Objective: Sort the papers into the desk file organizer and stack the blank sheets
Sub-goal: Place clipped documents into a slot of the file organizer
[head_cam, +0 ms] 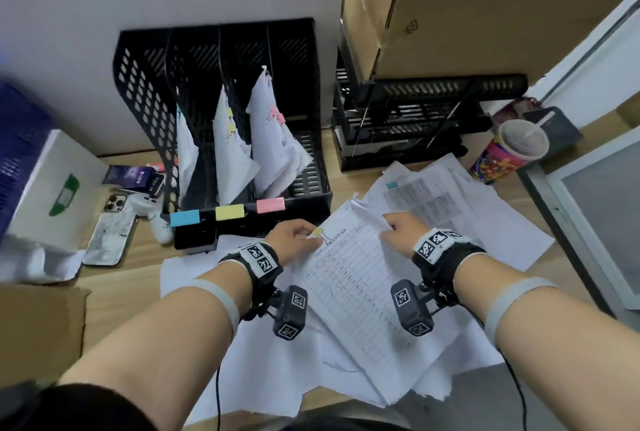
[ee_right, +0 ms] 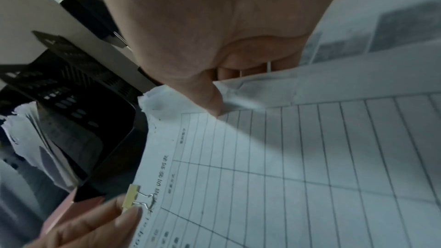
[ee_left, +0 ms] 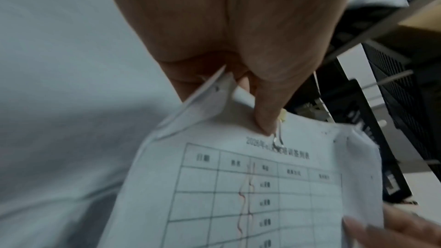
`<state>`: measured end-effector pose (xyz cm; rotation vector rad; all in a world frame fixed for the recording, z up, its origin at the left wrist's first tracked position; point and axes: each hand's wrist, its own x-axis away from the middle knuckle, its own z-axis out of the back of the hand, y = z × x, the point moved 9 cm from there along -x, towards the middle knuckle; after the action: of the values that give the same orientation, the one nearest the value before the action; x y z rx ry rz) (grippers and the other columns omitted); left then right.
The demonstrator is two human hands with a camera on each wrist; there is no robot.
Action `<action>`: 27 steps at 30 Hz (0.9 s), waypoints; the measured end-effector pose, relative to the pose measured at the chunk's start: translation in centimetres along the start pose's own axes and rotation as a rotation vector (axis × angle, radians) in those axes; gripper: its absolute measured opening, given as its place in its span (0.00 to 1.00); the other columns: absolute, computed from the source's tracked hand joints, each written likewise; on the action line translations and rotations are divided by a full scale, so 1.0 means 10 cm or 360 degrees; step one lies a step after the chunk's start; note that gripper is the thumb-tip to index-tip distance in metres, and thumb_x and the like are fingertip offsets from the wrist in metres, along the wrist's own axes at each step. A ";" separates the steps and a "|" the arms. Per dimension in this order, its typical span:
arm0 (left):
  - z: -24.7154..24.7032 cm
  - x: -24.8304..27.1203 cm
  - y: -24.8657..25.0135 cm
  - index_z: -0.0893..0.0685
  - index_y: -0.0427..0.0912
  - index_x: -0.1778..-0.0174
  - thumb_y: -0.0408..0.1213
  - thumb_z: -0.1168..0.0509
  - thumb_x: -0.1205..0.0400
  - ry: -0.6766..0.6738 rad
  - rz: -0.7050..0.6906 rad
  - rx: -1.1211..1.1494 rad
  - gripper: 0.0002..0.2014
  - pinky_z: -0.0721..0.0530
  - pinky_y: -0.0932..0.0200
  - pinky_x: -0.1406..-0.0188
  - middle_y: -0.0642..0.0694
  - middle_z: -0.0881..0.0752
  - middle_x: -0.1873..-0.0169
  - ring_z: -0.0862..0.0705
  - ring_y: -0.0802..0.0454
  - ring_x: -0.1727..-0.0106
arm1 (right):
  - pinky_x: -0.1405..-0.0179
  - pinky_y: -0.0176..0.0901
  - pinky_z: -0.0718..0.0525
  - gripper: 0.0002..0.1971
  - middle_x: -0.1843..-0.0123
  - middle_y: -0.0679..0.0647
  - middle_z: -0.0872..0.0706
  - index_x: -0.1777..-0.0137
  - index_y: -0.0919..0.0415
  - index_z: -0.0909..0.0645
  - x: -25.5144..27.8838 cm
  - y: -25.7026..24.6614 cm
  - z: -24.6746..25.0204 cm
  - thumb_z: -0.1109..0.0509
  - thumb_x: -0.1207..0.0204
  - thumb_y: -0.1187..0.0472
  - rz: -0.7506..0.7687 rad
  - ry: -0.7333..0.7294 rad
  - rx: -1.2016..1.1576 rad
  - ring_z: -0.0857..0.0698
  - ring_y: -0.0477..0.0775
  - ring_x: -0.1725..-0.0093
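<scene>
Desk point(head_cam: 131, 278): clipped form point(head_cam: 360, 278) long axis slants away-left; left hand point(head_cam: 294, 236), right hand point(head_cam: 401, 231) pinch top corners.

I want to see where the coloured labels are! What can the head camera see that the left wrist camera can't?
Only the head view shows the black file organizer with its blue label, yellow label and pink label, plus the phone and the drink cup. Only the left wrist view shows the left hand's thumb pressing close beside the clip. Both show the clipped form with its yellow binder clip, held by the left hand and the right hand.
</scene>
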<state>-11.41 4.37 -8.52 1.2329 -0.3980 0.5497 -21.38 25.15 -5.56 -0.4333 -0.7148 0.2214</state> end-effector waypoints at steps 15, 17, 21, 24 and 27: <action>0.84 0.58 -0.82 0.14 0.39 0.38 0.33 0.29 0.17 -0.0121 0.0410 0.0467 0.12 0.08 0.44 0.49 0.37 0.07 0.47 0.08 0.39 0.45 | 0.67 0.40 0.29 0.07 0.61 0.55 0.19 0.56 0.59 0.18 0.20 -0.70 -0.75 0.38 0.25 0.65 -0.0084 -0.0001 -0.0350 0.22 0.56 0.60; 0.93 0.62 -0.85 0.15 0.38 0.36 0.34 0.31 0.16 -0.0091 0.0384 0.0452 0.12 0.08 0.45 0.50 0.36 0.08 0.46 0.08 0.38 0.45 | 0.67 0.40 0.29 0.08 0.60 0.56 0.19 0.53 0.62 0.18 0.23 -0.77 -0.82 0.38 0.24 0.64 -0.0088 0.0016 -0.0350 0.21 0.56 0.59; 1.11 0.69 -0.83 0.16 0.42 0.37 0.34 0.32 0.15 -0.0037 0.0325 0.0437 0.11 0.09 0.42 0.46 0.36 0.09 0.44 0.09 0.38 0.43 | 0.62 0.45 0.20 0.16 0.50 0.57 0.20 0.40 0.61 0.28 0.28 -0.87 -0.80 0.33 0.27 0.62 -0.0192 0.0249 -0.0313 0.18 0.61 0.49; 1.23 0.72 -0.70 0.16 0.42 0.39 0.33 0.33 0.15 -0.0031 0.0249 0.0430 0.09 0.10 0.39 0.44 0.36 0.09 0.44 0.09 0.39 0.43 | 0.49 0.54 0.15 0.26 0.48 0.58 0.20 0.37 0.63 0.31 0.41 -1.13 -0.71 0.27 0.32 0.54 -0.0183 0.0415 -0.0062 0.17 0.61 0.49; 1.26 0.73 -0.44 0.16 0.35 0.35 0.29 0.33 0.16 -0.0068 0.0126 0.0416 0.13 0.11 0.36 0.42 0.34 0.10 0.43 0.10 0.36 0.43 | 0.56 0.57 0.09 0.33 0.53 0.55 0.18 0.44 0.59 0.29 0.61 -1.56 -1.13 0.21 0.39 0.38 -0.0067 -0.0182 -0.0159 0.12 0.55 0.55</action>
<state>-2.86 -7.45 -4.12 1.4867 -0.4219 0.6594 -8.50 9.86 -2.48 -0.5033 -0.8489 0.1724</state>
